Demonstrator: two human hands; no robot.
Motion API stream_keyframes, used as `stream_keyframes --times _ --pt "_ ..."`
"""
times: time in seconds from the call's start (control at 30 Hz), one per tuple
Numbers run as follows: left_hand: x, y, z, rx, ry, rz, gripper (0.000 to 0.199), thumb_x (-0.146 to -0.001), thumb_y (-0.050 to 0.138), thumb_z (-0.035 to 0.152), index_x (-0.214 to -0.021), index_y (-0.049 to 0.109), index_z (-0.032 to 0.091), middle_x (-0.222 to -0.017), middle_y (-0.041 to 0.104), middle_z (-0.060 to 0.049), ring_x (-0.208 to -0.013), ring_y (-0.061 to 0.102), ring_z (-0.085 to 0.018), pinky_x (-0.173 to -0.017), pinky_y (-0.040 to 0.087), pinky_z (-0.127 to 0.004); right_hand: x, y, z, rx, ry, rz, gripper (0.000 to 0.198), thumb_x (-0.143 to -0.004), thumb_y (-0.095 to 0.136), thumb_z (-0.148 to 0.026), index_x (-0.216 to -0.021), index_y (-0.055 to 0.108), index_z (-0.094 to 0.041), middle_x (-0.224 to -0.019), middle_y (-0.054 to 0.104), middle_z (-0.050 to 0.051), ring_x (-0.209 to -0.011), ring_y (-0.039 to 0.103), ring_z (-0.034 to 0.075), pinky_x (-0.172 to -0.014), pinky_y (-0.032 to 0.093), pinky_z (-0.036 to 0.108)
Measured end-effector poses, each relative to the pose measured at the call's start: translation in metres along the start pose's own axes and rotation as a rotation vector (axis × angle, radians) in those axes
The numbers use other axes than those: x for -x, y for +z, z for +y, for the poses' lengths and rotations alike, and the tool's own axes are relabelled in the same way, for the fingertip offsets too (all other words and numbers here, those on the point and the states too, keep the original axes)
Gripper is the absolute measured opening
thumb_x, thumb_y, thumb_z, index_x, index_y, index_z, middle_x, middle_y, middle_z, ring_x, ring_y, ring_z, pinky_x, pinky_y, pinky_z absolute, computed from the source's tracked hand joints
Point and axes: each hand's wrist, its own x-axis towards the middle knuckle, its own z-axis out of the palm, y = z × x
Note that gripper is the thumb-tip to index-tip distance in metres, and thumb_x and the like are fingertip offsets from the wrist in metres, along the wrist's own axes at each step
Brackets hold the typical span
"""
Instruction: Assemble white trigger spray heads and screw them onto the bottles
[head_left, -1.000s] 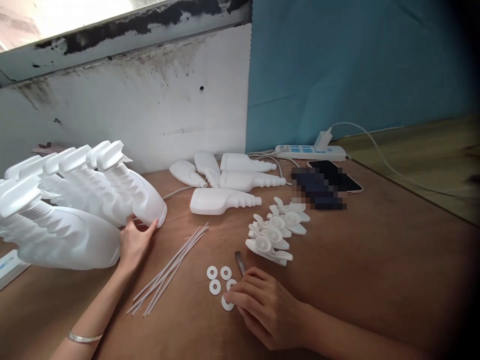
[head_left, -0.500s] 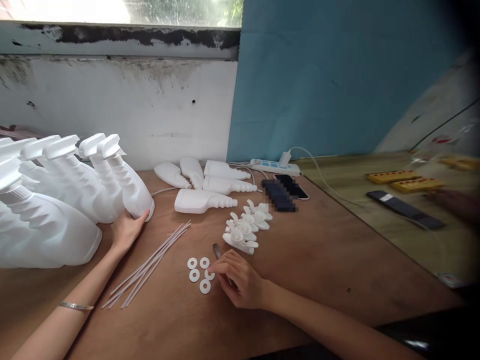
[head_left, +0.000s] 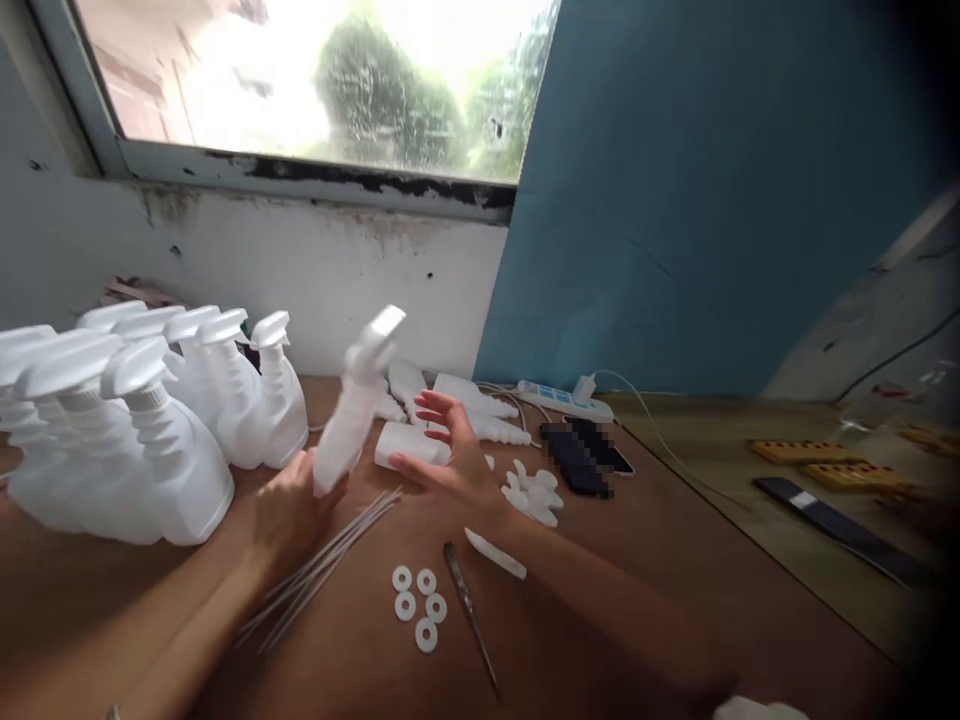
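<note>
My left hand (head_left: 296, 500) grips a white spray bottle (head_left: 345, 425) low on its body and holds it tilted, slightly blurred. My right hand (head_left: 457, 455) is open, fingers spread, to the right of that bottle and in front of a white bottle lying on its side (head_left: 405, 443). Beneath my right forearm lie a pointed metal tool (head_left: 469, 605) and a thin white plastic piece (head_left: 495, 553). Several white washers (head_left: 426, 635) sit left of the tool. A bundle of thin white tubes (head_left: 337, 555) lies beside my left forearm.
Several white spray bottles (head_left: 184, 470) stand at the left. White trigger heads (head_left: 534, 492) lie right of my right hand, near two phones (head_left: 574, 460) and a power strip (head_left: 562, 398). Yellow blocks (head_left: 795, 452) and a dark strip (head_left: 832, 525) are on the adjoining surface.
A spray bottle is now raised and tilted in my left hand, apart from the standing group. My right hand has left the metal tool, moved up and opened. The view has tilted upward.
</note>
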Motion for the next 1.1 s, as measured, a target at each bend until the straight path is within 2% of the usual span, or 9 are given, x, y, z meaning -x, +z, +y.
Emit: stream_keyframes --times 0.17,0.33,0.47,0.57,0.63,0.73,0.8,0.9,1.1 --pt "0.007 0.011 -0.004 -0.047 0.329 0.315 0.042 -0.08 0.047 0.045 -0.108 0.054 0.015 -0.078 0.057 -0.008 -0.071 0.054 -0.022 -0.065 0.038 -0.032 -0.014 0.005 -0.011 -0.237 0.202 0.148 0.046 -0.064 0.069 -0.044 -0.101 0.057 -0.019 -0.107 0.059 0.006 -0.1 0.054 0.025 -0.083 0.043 0.036" --pt "0.012 0.018 -0.003 0.427 0.364 0.4 0.04 -0.075 0.055 0.042 -0.112 0.052 0.025 -0.11 0.057 -0.01 -0.1 0.054 -0.026 -0.084 0.041 -0.036 -0.011 -0.008 0.002 -0.459 0.348 0.31 0.034 -0.071 0.059 -0.049 -0.084 0.067 -0.019 -0.104 0.064 0.006 -0.107 0.051 0.026 -0.08 0.044 0.032" --pt "0.011 0.025 0.009 0.939 0.141 0.274 0.043 -0.065 0.062 0.053 -0.099 0.057 0.027 -0.106 0.061 -0.008 -0.096 0.058 -0.026 -0.078 0.046 -0.03 -0.018 -0.025 0.017 -0.563 0.337 0.314 0.034 -0.07 0.059 -0.049 -0.079 0.069 -0.018 -0.096 0.067 0.008 -0.102 0.055 0.027 -0.079 0.046 0.034" --pt "-0.007 0.018 0.02 1.206 -0.055 0.104 0.052 -0.054 0.066 0.06 -0.091 0.059 0.023 -0.09 0.064 -0.007 -0.081 0.06 -0.026 -0.068 0.048 -0.031 -0.022 -0.04 0.016 -0.644 0.293 0.331 0.023 -0.064 0.066 -0.041 -0.073 0.068 -0.019 -0.09 0.068 0.006 -0.095 0.057 0.024 -0.076 0.047 0.031" --pt "-0.029 0.004 0.03 1.436 -0.238 -0.083 0.059 -0.06 0.055 0.067 -0.094 0.058 0.019 -0.078 0.064 -0.007 -0.069 0.059 -0.024 -0.058 0.048 -0.031 -0.023 -0.049 0.008 -0.675 0.224 0.318 0.02 -0.061 0.07 -0.037 -0.069 0.066 -0.019 -0.086 0.068 0.004 -0.087 0.059 0.021 -0.072 0.047 0.029" --pt "-0.067 -0.019 0.047 1.687 -0.516 -0.557 0.056 -0.073 0.05 0.057 -0.108 0.056 0.014 -0.077 0.064 -0.008 -0.067 0.06 -0.023 -0.059 0.048 -0.032 -0.024 -0.059 -0.008 -0.67 0.048 0.301 0.019 -0.059 0.071 -0.036 -0.067 0.063 -0.02 -0.076 0.065 0.002 -0.083 0.059 0.02 -0.073 0.047 0.03" --pt "-0.087 -0.029 0.055 1.829 -0.509 -0.582 0.047 -0.075 0.056 0.039 -0.117 0.052 0.019 -0.079 0.064 -0.005 -0.064 0.059 -0.018 -0.059 0.048 -0.028 -0.025 -0.061 -0.014 -0.633 -0.024 0.343 0.017 -0.061 0.07 -0.035 -0.066 0.06 -0.022 -0.076 0.064 0.001 -0.086 0.058 0.02 -0.073 0.047 0.03" --pt "-0.1 -0.033 0.057 1.909 -0.361 -0.441 0.057 -0.073 0.058 0.022 -0.127 0.042 0.03 -0.091 0.064 -0.001 -0.064 0.058 -0.011 -0.062 0.048 -0.022 -0.029 -0.06 -0.011 -0.622 -0.003 0.424 0.016 -0.067 0.067 -0.035 -0.069 0.057 -0.023 -0.085 0.065 0.0 -0.09 0.057 0.019 -0.071 0.048 0.028" --pt "-0.091 -0.028 0.044 1.606 -0.147 -0.4 0.087 -0.057 0.069 0.014 -0.133 0.031 0.034 -0.105 0.06 -0.002 -0.07 0.057 -0.011 -0.064 0.047 -0.019 -0.035 -0.057 0.004 -0.857 0.285 0.432 0.022 -0.069 0.067 -0.037 -0.08 0.054 -0.022 -0.094 0.066 0.002 -0.099 0.058 0.019 -0.079 0.051 0.032"
